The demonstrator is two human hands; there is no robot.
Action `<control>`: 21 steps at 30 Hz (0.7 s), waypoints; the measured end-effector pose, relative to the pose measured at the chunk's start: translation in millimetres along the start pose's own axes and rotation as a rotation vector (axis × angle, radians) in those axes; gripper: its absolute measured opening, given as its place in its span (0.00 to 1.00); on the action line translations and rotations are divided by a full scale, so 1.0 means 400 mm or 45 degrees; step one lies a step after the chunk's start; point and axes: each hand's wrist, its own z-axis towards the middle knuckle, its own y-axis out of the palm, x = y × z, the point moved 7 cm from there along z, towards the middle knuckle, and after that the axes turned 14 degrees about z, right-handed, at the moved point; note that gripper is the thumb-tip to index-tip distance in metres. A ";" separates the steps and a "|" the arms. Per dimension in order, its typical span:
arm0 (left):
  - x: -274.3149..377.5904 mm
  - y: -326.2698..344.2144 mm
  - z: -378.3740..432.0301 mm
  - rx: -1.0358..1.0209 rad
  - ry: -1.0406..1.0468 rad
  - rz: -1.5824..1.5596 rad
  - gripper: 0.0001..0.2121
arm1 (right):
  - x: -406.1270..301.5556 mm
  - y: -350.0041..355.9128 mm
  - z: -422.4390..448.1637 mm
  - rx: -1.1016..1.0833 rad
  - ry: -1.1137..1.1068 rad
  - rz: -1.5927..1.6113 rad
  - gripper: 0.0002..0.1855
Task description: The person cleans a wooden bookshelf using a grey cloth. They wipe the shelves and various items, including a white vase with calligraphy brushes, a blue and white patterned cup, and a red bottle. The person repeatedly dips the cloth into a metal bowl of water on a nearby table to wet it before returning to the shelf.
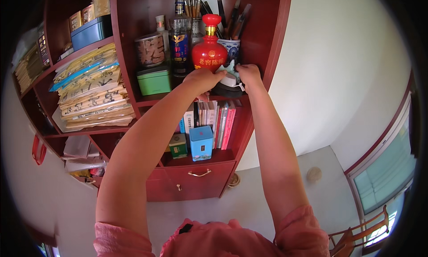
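Note:
Both hands reach into an upper compartment of a dark red wooden shelf. My left hand (204, 80) has its thumb and fingers on the left side of a small pale green and white ornament (230, 76). At the ornament's right side, my right hand (248, 75) pinches its edge. A dark round base (228, 90) lies under the ornament, at the shelf's front. Just behind my left hand stands a red liquor bottle (209, 53) with a gold neck ring. Behind it, a blue-and-white porcelain brush pot (230, 46) holds several brushes.
Left of the red bottle stand a dark glass bottle (179, 50), a round can (150, 51) and a green tin (154, 82). Below are books (225, 125) and a blue tin (201, 143). Stacked papers (95, 93) fill the left compartment. A wooden chair (361, 235) stands lower right.

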 end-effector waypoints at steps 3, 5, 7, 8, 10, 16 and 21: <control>-0.004 -0.005 -0.004 0.039 0.041 0.038 0.37 | 0.002 0.003 -0.006 0.050 -0.067 -0.053 0.12; -0.005 -0.008 -0.003 0.055 0.046 0.043 0.37 | -0.003 -0.008 -0.004 0.085 -0.112 -0.146 0.13; 0.001 -0.018 -0.015 0.112 0.069 0.104 0.34 | -0.015 -0.019 -0.009 0.139 -0.141 -0.254 0.13; 0.003 -0.020 -0.021 0.141 0.081 0.134 0.32 | -0.024 -0.023 -0.011 0.149 -0.175 -0.308 0.14; 0.025 -0.012 -0.058 0.343 0.320 0.318 0.31 | -0.051 -0.039 -0.020 0.177 -0.240 -0.416 0.14; 0.058 0.016 -0.078 0.450 0.445 0.492 0.32 | -0.269 -0.056 -0.164 0.330 -0.601 -0.411 0.13; 0.084 0.026 -0.051 0.387 0.440 0.480 0.33 | -0.311 -0.129 -0.193 0.317 -0.587 -0.185 0.11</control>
